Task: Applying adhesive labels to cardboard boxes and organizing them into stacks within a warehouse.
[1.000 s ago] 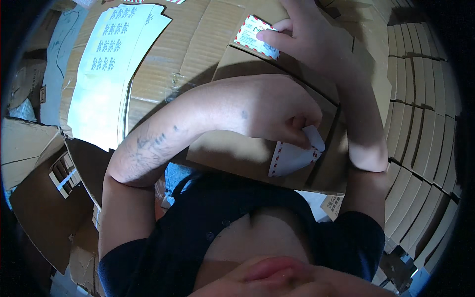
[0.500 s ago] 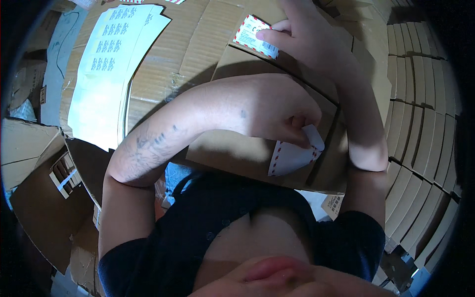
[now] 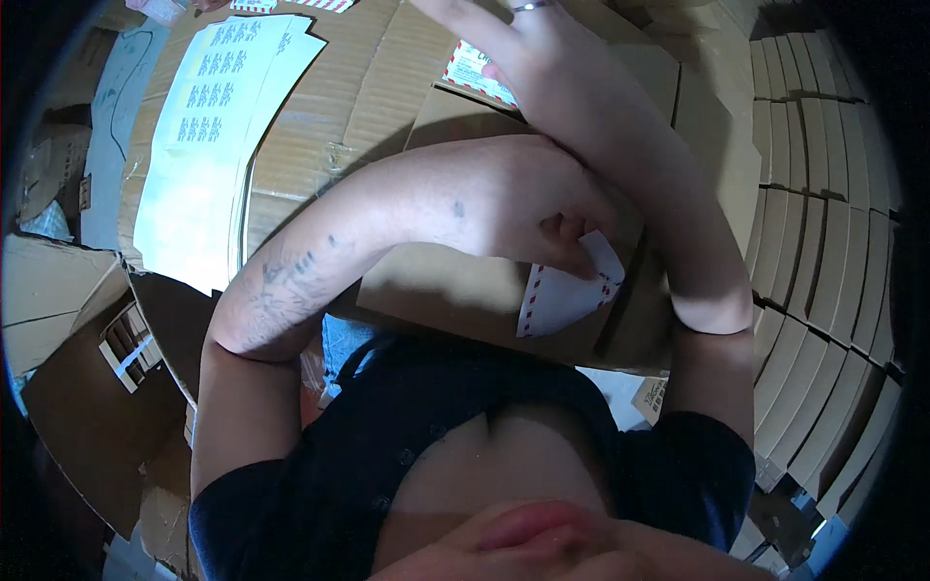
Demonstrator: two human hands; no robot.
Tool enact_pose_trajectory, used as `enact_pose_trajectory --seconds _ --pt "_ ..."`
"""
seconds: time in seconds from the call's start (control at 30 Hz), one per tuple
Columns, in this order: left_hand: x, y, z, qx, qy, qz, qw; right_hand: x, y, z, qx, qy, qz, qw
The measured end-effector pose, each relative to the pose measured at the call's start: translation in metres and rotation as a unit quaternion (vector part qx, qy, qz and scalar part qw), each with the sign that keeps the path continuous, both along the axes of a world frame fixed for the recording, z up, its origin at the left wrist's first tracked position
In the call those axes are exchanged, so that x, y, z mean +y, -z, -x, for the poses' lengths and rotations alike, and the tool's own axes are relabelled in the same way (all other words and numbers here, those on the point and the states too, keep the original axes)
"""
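My left hand (image 3: 542,198) reaches across my front with its fingers closed in a pinch on a white label (image 3: 572,295) with a red-striped border. The label curls up at the pinched corner and lies over the near side of a brown cardboard box (image 3: 436,295). Farther off, my right hand (image 3: 533,53) is over another red-bordered label (image 3: 475,73) at the box's far edge. Its fingers are spread, with the thumb on or close to that label. Part of this label is hidden beneath the hand, and the right forearm passes beyond the left hand.
Printed white sheets (image 3: 199,165) are stacked on the cardboard-covered table (image 3: 358,58) at the left. More red-striped labels (image 3: 325,4) lie at the top edge. Flat brown boxes (image 3: 814,232) are piled along the right. An open carton (image 3: 77,416) stands at lower left.
My right hand has opened its fingers and slid up and left over the far label. The left hand, still pinching its label, has shifted slightly left.
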State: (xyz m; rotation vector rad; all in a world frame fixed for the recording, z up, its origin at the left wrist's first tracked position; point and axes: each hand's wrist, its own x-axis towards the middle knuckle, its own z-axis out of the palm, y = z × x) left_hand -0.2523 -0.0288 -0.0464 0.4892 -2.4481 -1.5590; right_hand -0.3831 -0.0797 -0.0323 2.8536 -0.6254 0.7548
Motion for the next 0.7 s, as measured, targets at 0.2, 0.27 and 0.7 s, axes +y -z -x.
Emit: enact_pose_trajectory --seconds 0.2,0.27,0.7 --pt "0.0 0.008 -0.004 0.031 -0.011 0.011 0.999 0.013 -0.035 0.016 -0.045 0.038 -0.382 0.922" --pt "0.0 0.007 0.001 0.03 0.001 0.005 1.0 -0.006 -0.005 0.021 -0.074 0.064 -0.287 0.953" --pt "0.0 0.014 0.0 0.075 -0.005 0.003 0.997 -0.042 0.027 0.032 -0.044 0.07 -0.125 0.989"
